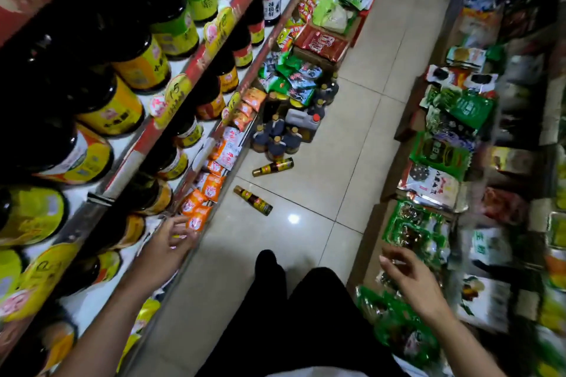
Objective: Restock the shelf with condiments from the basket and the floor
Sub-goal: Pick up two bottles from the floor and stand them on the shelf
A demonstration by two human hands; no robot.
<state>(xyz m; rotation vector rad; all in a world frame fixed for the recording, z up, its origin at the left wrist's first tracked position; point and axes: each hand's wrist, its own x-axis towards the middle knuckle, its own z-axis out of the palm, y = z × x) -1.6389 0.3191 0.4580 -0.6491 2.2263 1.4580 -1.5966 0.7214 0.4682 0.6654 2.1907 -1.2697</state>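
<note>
Two small condiment bottles with gold labels lie on the tiled floor: one nearer me, another just beyond it. Behind them stands a cluster of dark bottles and a grey jug on the floor. My left hand reaches toward the lowest shelf edge beside orange sachets, fingers loosely spread, holding nothing. My right hand hovers over green packets on the right, fingers relaxed and empty. No basket is in view.
The left shelf holds rows of dark sauce bottles with yellow and green labels. Snack packets fill low displays on the right. Boxes of packets line the aisle farther on. My dark-trousered legs stand on the floor tiles.
</note>
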